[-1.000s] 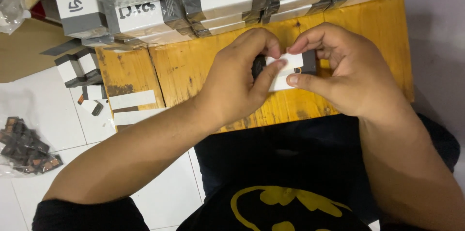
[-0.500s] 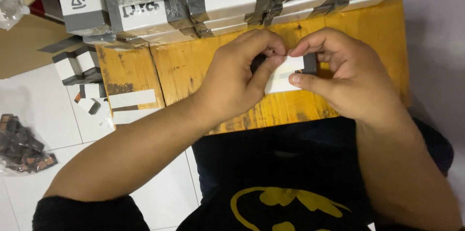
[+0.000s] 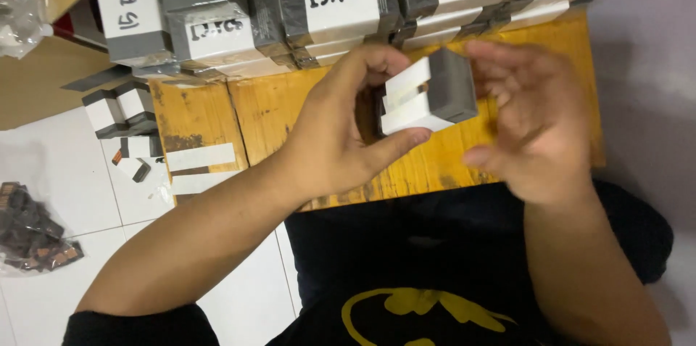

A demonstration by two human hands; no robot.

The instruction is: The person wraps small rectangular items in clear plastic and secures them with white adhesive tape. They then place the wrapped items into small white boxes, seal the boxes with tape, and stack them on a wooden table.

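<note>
A wooden table fills the middle of the head view, its top scuffed and bare near the front edge. Along its far side, from ten o'clock round to one o'clock, runs a row of stacked grey and white boxes wrapped in hand-marked paper bands. At nine o'clock, on the white tiled floor, lie a few loose grey and white pieces, and lower, toward eight o'clock, a clear bag of small dark parts. Over the table's centre the left hand grips a small grey and white box, thumb under its near edge and fingers curled over the far side, the box raised off the wood and tilted. The right hand, at three o'clock of the box, is spread wide and blurred, holding nothing, just beside the grey end. To handle it well, I judge the left grip should stay firm at both edges so the white flaps stay aligned while the right closes in squarely.
</note>
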